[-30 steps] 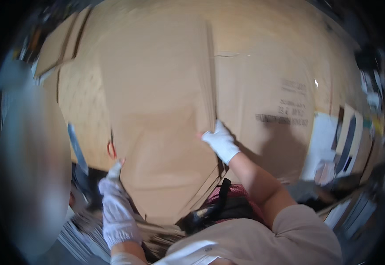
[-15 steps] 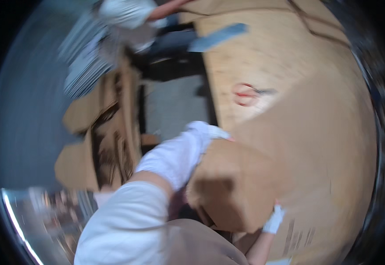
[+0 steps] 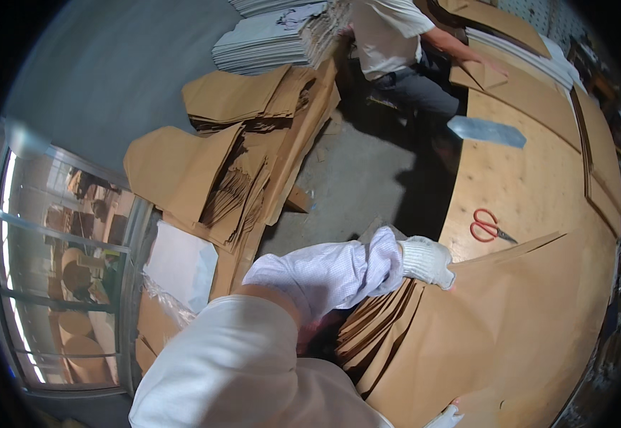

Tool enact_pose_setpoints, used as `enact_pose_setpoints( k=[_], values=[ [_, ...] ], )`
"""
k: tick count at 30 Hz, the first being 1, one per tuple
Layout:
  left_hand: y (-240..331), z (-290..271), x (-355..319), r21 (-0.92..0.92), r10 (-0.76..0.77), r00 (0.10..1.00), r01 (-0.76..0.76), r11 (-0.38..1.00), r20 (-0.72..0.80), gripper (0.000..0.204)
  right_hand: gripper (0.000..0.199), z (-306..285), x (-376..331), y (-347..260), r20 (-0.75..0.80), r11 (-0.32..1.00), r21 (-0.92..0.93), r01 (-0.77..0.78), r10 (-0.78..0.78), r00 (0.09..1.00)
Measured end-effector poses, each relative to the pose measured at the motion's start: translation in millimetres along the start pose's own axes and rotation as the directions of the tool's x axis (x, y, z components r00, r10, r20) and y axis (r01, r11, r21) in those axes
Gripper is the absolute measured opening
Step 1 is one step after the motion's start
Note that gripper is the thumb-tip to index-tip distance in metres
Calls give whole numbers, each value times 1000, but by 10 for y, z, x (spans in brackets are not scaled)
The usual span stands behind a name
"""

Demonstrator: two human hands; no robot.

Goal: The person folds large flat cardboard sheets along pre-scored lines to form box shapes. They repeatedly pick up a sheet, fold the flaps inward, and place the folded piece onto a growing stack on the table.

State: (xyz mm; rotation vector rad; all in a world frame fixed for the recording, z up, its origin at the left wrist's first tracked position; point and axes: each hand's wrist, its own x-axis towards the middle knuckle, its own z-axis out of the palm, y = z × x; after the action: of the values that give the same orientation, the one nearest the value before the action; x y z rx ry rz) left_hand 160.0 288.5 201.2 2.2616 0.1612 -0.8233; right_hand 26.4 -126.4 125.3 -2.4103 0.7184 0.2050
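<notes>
My left hand (image 3: pixel 428 262), in a white knit glove with a pale sleeve cover above it, is closed on the upper left edge of a large brown paper sheet (image 3: pixel 496 321). Below that hand, several folded brown paper layers (image 3: pixel 383 321) fan out over the table's near-left edge. My right hand (image 3: pixel 447 416), also in a white glove, lies at the sheet's lower part; most of it is cut off by the lower rim, so its grip does not show. Red-handled scissors (image 3: pixel 492 227) lie on the wooden table (image 3: pixel 496 178) just beyond the sheet.
A co-worker (image 3: pixel 396 43) sits at the far end, a hand on brown paper (image 3: pixel 517 93). A grey-blue strip (image 3: pixel 487 132) crosses the table. At left, stacked brown paper pieces (image 3: pixel 182 160) lie before pale stacks (image 3: pixel 268 43). A window (image 3: pixel 68 278) is at far left.
The view has swung, so the table, scissors and stacks sit differently in it. The brown piece held folded up between my hands now lies spread flat on the table.
</notes>
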Motion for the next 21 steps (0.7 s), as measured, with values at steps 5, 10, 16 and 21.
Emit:
enact_pose_setpoints(
  k=[5,10,16,21],
  values=[
    [-556,-287,-898,-70,-30,984,18,997,-177,54,59,136,-153,-184,-137,950,-118,288,-303,943],
    [-1531,-627,-2202,-393,-196,933,66,917,-301,49,69,193,-1140,-2082,-41,910,60,411,-409,912],
    [-3053,-158,-3939,-475,-419,447,-16,880,-791,50,62,1146,-1724,-3454,168,571,523,633,-797,580],
    [-3645,187,-5291,-817,-779,252,-128,562,-575,55,55,1739,-3240,-4915,387,369,749,550,-918,87]
  ],
)
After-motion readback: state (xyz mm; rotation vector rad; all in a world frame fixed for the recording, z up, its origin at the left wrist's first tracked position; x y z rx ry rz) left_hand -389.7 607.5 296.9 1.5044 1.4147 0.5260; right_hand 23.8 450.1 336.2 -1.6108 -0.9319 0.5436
